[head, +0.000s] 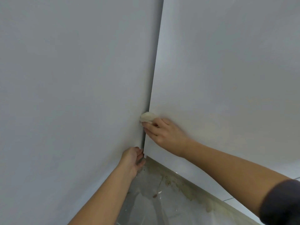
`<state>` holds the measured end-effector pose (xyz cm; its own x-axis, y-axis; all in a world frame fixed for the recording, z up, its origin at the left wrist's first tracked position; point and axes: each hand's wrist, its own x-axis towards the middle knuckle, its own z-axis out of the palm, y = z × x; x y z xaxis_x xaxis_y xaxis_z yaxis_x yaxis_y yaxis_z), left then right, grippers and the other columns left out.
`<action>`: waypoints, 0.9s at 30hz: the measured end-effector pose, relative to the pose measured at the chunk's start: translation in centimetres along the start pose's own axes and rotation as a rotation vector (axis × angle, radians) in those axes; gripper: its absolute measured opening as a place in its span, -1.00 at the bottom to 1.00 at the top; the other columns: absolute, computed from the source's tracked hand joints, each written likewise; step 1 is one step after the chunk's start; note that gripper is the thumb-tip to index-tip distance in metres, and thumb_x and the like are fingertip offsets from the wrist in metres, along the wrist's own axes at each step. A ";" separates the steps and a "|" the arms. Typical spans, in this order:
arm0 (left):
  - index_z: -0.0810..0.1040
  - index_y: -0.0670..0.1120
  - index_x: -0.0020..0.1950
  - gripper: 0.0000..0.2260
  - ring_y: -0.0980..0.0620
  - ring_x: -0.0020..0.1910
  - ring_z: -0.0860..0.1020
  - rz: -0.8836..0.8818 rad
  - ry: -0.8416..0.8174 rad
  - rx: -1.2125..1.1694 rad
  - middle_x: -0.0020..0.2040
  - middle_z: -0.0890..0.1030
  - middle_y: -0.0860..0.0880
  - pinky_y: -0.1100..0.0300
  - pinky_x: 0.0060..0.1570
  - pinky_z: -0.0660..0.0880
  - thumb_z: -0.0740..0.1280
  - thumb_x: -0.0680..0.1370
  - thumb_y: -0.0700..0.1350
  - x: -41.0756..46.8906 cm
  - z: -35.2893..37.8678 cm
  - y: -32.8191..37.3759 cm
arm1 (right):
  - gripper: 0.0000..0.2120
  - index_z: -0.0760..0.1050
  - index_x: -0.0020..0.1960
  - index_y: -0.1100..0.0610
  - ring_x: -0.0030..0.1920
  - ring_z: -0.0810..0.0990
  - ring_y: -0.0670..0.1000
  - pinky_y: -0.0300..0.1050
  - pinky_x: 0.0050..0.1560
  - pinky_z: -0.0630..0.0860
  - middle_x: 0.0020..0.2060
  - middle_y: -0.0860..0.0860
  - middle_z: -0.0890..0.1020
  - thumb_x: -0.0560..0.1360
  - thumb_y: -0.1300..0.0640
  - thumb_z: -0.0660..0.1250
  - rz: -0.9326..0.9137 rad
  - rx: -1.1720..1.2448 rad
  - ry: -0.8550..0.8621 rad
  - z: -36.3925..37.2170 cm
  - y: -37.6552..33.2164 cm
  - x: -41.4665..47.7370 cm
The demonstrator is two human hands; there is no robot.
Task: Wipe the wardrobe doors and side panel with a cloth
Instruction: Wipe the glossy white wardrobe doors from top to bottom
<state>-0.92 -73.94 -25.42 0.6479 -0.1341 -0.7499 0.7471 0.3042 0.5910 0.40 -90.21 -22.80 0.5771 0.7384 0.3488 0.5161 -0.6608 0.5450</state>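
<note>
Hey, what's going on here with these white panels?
A person is wiping a white wardrobe. The right hand holds a bunched pale cloth against the right door, at its edge beside the dark gap. The left hand, lower down, curls its fingers round that door's bottom corner, seemingly steadying it. The stained floor shows below.

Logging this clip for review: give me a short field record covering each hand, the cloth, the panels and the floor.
cloth: pale wad, pressed on the right panel close to its left edge
right hand: holds the cloth against the right panel
left hand: low down, fingers hooked into the gap at the edge of the left panel
gap: narrow and dark, runs between the two panels
floor: dusty, stained along the right panel's base
</note>
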 end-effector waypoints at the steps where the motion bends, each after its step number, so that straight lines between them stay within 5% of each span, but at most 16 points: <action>1: 0.46 -0.27 0.13 -0.83 -0.06 0.09 0.42 -0.009 0.009 0.018 -0.06 0.49 -0.11 0.01 0.13 0.41 0.10 0.65 -0.27 0.3 0.0 0.1 | -0.68 0.61 0.14 0.22 0.00 0.48 0.13 -0.02 -0.09 0.47 0.20 0.09 0.59 0.51 0.33 0.15 0.009 0.027 -0.004 0.5 -0.2 -0.1; 4: 0.44 -0.19 -0.08 -0.83 -0.03 -0.05 0.46 -0.017 0.042 0.078 -0.13 0.48 -0.09 0.02 0.05 0.41 0.10 0.63 -0.29 1.3 0.0 -0.3 | -0.63 0.63 0.11 0.21 -0.01 0.46 0.13 0.01 -0.03 0.49 0.18 0.09 0.61 0.50 0.32 0.09 -0.019 0.065 -0.057 2.5 -1.3 -1.0; 7: 0.45 -0.20 -0.06 -0.84 0.01 -0.15 0.46 -0.032 0.052 0.114 -0.13 0.48 -0.09 0.06 -0.13 0.45 0.11 0.63 -0.30 1.7 -0.8 -0.9 | -0.65 0.66 0.04 0.15 -0.01 0.49 0.10 -0.03 -0.06 0.44 0.16 0.05 0.62 0.48 0.28 0.12 -0.093 0.023 -0.151 3.5 -2.2 -1.7; 11: 0.43 -0.21 0.10 -0.87 -0.02 -0.14 0.46 -0.057 0.023 0.158 -0.07 0.50 -0.11 0.06 -0.12 0.44 0.12 0.63 -0.29 1.5 -1.7 -1.5 | -0.77 0.64 0.06 0.11 0.00 0.37 0.10 -0.04 -0.12 0.26 0.18 0.02 0.60 0.48 0.24 0.27 -0.129 -0.041 -0.138 1.3 -1.1 -0.9; 14: 0.45 -0.20 0.08 -0.87 -0.05 0.02 0.45 -0.043 0.008 0.167 0.07 0.48 -0.15 -0.02 0.08 0.44 0.13 0.63 -0.29 1.7 -1.8 -1.5 | -0.68 0.56 0.21 0.16 -0.02 0.38 0.11 -0.01 -0.14 0.25 0.23 0.02 0.58 0.57 0.30 0.13 0.074 -0.048 0.025 -3.3 1.8 0.5; 17: 0.51 -0.22 0.03 -0.85 -0.05 -0.03 0.46 -0.049 -0.015 0.164 0.05 0.47 -0.15 -0.04 0.15 0.45 0.14 0.62 -0.30 2.1 -1.4 -1.8 | -0.58 0.51 0.30 0.17 -0.02 0.42 0.13 0.00 -0.15 0.28 0.32 -0.02 0.53 0.59 0.34 0.01 0.215 -0.110 0.103 -6.9 4.0 1.0; 20: 0.44 -0.27 0.28 -0.76 -0.11 0.27 0.43 -0.048 -0.053 0.145 0.18 0.47 -0.15 -0.07 0.26 0.41 0.13 0.63 -0.29 2.1 -1.1 -1.9 | -0.60 0.49 0.33 0.18 0.03 0.40 0.14 0.02 -0.13 0.28 0.36 0.03 0.49 0.57 0.30 0.06 0.162 -0.160 0.064 -6.3 3.2 0.7; 22: 0.46 -0.23 0.20 -0.80 -0.10 0.31 0.42 -0.039 -0.061 0.130 0.21 0.47 -0.15 -0.10 0.29 0.40 0.13 0.64 -0.28 2.3 -1.1 -1.9 | -0.63 0.48 0.31 0.21 0.05 0.41 0.15 0.02 -0.12 0.27 0.36 0.12 0.47 0.57 0.27 0.08 0.095 -0.192 -0.034 -4.8 2.1 0.5; 25: 0.46 -0.13 -0.13 -0.79 -0.01 0.03 0.48 -0.030 -0.040 0.141 -0.05 0.50 -0.06 -0.10 0.28 0.41 0.11 0.65 -0.26 2.9 -1.3 -2.2 | -0.68 0.54 0.23 0.19 -0.06 0.52 0.16 0.01 -0.15 0.40 0.32 0.22 0.50 0.57 0.32 0.13 0.119 -0.151 -0.043 -3.5 1.7 0.9; 27: 0.41 -0.09 -0.22 -0.73 0.07 -0.19 0.44 -0.025 -0.011 0.159 -0.19 0.46 -0.02 -0.02 0.09 0.47 0.09 0.65 -0.26 3.2 -1.5 -2.4 | -0.66 0.55 0.21 0.20 -0.10 0.52 0.17 0.04 -0.12 0.45 0.30 0.26 0.50 0.56 0.36 0.09 0.113 -0.097 -0.041 -2.4 1.1 0.6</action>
<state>-0.89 -73.72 -29.70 0.6295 -0.1509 -0.7623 0.7768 0.1471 0.6123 -0.19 -90.17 -20.11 0.6542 0.6526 0.3822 0.3840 -0.7220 0.5755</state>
